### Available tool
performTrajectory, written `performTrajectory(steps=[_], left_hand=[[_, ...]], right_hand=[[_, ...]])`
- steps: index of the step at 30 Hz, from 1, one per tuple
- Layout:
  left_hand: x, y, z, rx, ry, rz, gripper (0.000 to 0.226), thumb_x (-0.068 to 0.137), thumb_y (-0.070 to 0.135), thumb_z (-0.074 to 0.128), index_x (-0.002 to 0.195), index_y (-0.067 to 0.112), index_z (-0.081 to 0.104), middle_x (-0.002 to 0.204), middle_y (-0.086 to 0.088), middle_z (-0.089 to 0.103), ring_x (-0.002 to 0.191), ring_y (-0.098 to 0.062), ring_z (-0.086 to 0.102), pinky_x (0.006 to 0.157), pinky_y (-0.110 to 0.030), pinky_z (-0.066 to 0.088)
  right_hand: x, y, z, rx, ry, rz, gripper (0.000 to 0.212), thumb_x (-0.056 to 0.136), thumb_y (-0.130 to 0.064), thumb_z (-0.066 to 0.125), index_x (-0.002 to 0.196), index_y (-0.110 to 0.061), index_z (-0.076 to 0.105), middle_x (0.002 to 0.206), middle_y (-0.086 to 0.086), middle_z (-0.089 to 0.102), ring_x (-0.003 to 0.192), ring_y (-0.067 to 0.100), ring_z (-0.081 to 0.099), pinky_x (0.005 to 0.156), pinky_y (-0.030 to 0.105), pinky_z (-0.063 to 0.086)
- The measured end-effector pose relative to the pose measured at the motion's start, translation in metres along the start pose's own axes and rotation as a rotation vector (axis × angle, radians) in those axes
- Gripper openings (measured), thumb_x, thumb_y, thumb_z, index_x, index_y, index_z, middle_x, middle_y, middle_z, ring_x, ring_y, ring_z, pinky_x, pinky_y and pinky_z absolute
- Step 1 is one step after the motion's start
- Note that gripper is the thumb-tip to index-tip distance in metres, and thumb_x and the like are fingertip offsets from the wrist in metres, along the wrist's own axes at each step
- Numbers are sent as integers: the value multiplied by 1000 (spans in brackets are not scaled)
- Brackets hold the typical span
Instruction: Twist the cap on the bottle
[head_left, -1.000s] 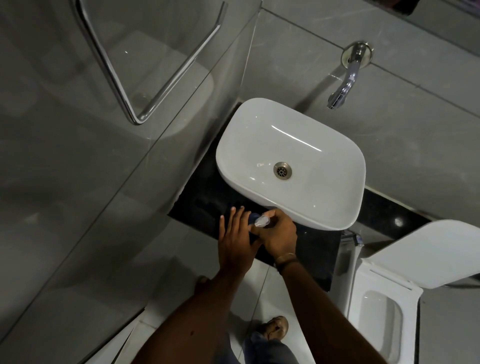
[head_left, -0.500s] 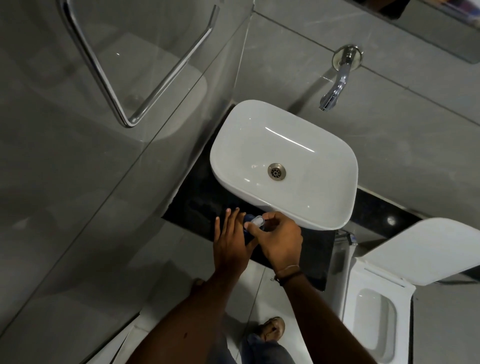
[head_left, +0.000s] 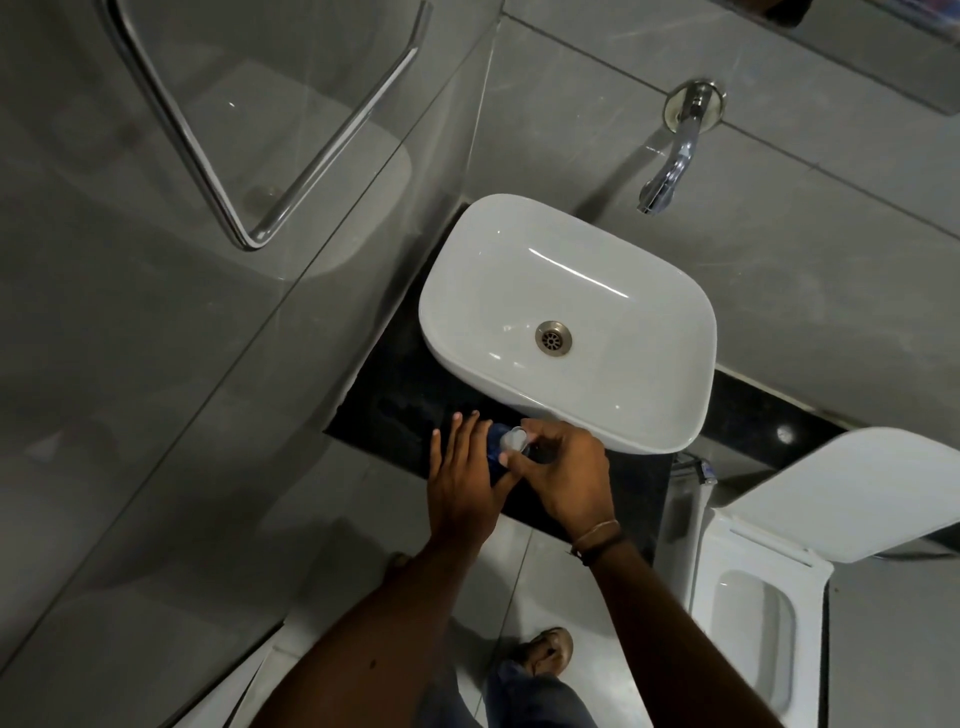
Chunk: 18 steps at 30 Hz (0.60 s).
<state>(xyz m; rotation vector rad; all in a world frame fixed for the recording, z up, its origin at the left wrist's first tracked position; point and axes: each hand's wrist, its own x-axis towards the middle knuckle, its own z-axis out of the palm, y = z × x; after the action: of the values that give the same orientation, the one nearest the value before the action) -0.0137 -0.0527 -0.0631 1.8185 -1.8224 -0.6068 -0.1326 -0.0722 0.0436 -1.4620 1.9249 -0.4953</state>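
I count two hands, one bottle, one basin, one tap and one toilet. The bottle (head_left: 500, 447) is small and dark blue with a pale translucent cap; most of its body is hidden. It stands over the black worktop (head_left: 395, 410), just before the basin (head_left: 660, 415). My left hand (head_left: 462, 488) lies against its side with fingers straight. My right hand (head_left: 563, 480) pinches the cap between curled fingers and thumb. The tap (head_left: 675, 156) projects from the wall; the toilet (head_left: 753, 613) stands right.
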Motion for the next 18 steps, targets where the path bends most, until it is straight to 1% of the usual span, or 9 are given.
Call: performTrajectory(steps=[2, 4, 7, 8, 9, 11, 12, 15, 18], left_hand=[[0, -1, 2, 13, -2, 2, 70, 101, 58, 36, 144, 5, 54, 151, -13, 55, 149, -31, 39, 123, -57, 29], [1, -2, 2, -1, -17, -7, 74, 93, 59, 49, 144, 6, 53, 151, -12, 56, 149, -30, 39, 124, -56, 27], [0, -1, 2, -45, -12, -20, 79, 87, 65, 60, 141, 7, 54, 145, -12, 61, 143, -31, 48, 124, -53, 30], [-1, 0, 2, -57, -11, -25, 79, 87, 65, 61, 141, 8, 55, 143, -12, 62, 140, -31, 51, 123, -51, 32], [-1, 1, 2, -67, -12, -30, 79, 87, 66, 60, 141, 9, 55, 142, -11, 63, 136, -30, 55, 122, -51, 35], [-2, 3, 0, -83, -15, -42, 80, 87, 68, 56, 141, 9, 55, 140, -10, 64, 130, -29, 59, 117, -51, 42], [-2, 4, -2, -94, -15, -50, 81, 87, 69, 54, 141, 9, 55, 138, -10, 65, 128, -29, 61, 113, -51, 46], [-3, 7, -7, -133, -24, -79, 84, 86, 73, 48, 141, 9, 54, 137, -11, 65, 125, -30, 62, 104, -49, 53], [-3, 9, -8, -142, -38, -82, 86, 86, 72, 48, 143, 9, 53, 139, -10, 64, 125, -28, 61, 101, -45, 54]], right_hand=[[-1, 1, -1, 41, 17, 5, 49, 67, -44, 94, 112, -31, 79, 95, -18, 75, 86, -6, 68, 82, 11, 52], [-4, 7, 1, 169, 73, 85, 53, 68, -53, 90, 114, -31, 78, 96, -17, 75, 91, -4, 70, 84, 15, 56], [-7, 24, 8, 456, 164, 293, 28, 89, -44, 75, 104, -22, 82, 97, -5, 81, 97, 12, 76, 95, 41, 63], [-8, 28, 11, 527, 138, 377, 23, 95, -41, 70, 101, -21, 81, 99, 1, 81, 101, 19, 76, 93, 45, 63], [-8, 31, 14, 592, 85, 459, 19, 99, -38, 66, 102, -23, 78, 106, 5, 80, 106, 25, 75, 89, 45, 63], [-6, 33, 20, 708, -44, 577, 14, 102, -32, 61, 107, -28, 73, 120, 10, 76, 111, 28, 72, 83, 38, 60], [-5, 35, 24, 757, -89, 604, 15, 104, -32, 58, 109, -29, 72, 125, 11, 74, 112, 28, 72, 86, 38, 59], [-1, 37, 32, 889, -132, 642, 22, 107, -29, 54, 121, -23, 69, 132, 16, 71, 121, 34, 69, 106, 48, 56], [1, 37, 35, 952, -103, 629, 35, 107, -22, 54, 137, -8, 64, 138, 22, 67, 128, 38, 66, 109, 48, 54]])
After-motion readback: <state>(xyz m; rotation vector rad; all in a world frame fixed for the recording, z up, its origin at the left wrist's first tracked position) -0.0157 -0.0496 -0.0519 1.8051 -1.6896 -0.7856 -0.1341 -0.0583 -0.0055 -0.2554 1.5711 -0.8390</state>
